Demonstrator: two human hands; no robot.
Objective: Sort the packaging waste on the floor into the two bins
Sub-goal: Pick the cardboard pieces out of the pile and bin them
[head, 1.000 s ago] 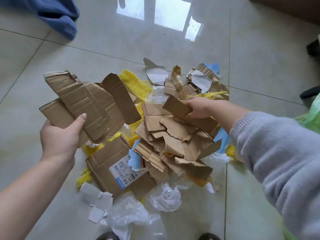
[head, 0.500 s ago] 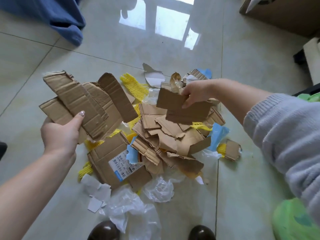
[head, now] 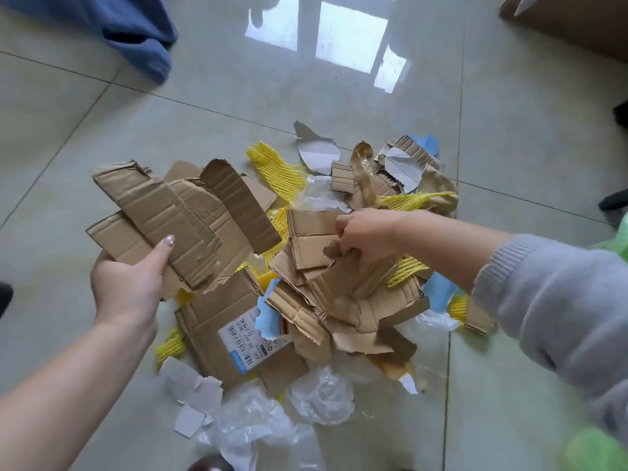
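Cardboard scraps (head: pixel 339 300) heaped on floor, left hand (head: pixel 129 283) gripping cardboard stack (head: pixel 176 215), right hand (head: pixel 368 234) pinching scraps

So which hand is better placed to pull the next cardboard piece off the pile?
Right. The right hand already grips cardboard on the pile, while the left hand is full, holding a stack of cardboard strips.

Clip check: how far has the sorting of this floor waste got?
Early stage. Done: nothing is visibly binned; no bin shows clearly. In hand: the left hand holds a stack of cardboard strips, and the right hand grips more cardboard on the pile. Left: labelled box piece, yellow foam netting, clear plastic and white paper scraps.
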